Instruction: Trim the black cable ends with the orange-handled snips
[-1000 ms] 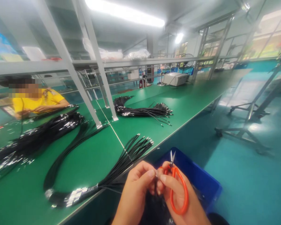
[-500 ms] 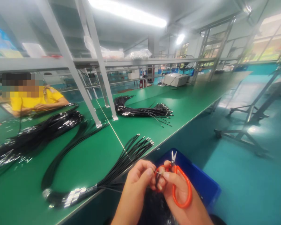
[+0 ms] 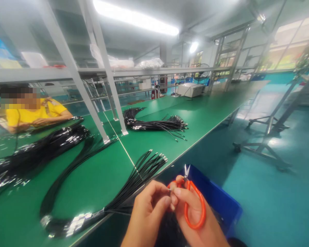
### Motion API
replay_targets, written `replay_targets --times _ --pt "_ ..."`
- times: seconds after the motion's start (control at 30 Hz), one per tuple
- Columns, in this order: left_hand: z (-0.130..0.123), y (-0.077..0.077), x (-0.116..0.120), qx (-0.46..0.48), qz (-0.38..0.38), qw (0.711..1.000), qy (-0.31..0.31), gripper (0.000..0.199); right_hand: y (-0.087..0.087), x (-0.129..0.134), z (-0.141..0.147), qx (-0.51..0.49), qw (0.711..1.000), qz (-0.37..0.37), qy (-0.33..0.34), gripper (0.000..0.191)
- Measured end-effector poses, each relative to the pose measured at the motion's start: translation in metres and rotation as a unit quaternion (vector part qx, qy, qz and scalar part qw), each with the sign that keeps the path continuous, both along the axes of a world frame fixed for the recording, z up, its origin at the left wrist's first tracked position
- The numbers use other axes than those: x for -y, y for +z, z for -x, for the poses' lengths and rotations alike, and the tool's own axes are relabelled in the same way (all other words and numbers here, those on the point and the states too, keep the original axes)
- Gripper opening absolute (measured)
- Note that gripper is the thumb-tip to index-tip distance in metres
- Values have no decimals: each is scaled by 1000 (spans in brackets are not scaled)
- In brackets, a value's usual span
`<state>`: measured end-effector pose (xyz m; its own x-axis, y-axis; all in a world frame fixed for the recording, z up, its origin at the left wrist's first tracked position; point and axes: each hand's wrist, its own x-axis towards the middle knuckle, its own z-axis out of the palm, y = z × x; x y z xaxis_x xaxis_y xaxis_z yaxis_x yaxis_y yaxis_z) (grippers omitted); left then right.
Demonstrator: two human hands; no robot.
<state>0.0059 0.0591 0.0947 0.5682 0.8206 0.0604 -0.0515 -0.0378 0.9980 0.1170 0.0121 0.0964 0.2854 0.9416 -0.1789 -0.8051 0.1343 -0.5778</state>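
**Hands pinch a fine wire end, snips hooked on the right hand**

At the bottom centre of the frame the left hand (image 3: 146, 212) and the right hand (image 3: 193, 219) meet fingertip to fingertip. The left fingers are pinched on a thin wire end (image 3: 170, 189), and the right thumb and forefinger close on the same spot, likely so the small piece stays steady close under the eyes. The orange snips (image 3: 193, 202) hang looped around the right hand's fingers, blades pointing up and away from the pinch, which seems to keep them ready while leaving the fingertips free. Below the hands sits a blue bin (image 3: 216, 199), just off the edge of the green bench (image 3: 98, 175). A fanned bundle of black cables (image 3: 134, 181) lies on the bench at lower centre, its ends towards the hands. Another bundle (image 3: 154, 123) lies farther back. At upper left a person in a yellow shirt (image 3: 33, 113) sits across the bench.
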Motion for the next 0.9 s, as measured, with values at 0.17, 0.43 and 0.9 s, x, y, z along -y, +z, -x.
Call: replay_targets --times 0.17,0.43,0.9 --pt "1 -4 -1 -37 -25 997 57 15 1 -1 3 108 993 5 -42 11" --pt "3 -6 -3 8 54 998 30 28 3 -5 5 162 985 -16 -62 17" --pt "4 -11 -2 44 101 993 43 27 -2 -4 0 330 932 0 -151 13"
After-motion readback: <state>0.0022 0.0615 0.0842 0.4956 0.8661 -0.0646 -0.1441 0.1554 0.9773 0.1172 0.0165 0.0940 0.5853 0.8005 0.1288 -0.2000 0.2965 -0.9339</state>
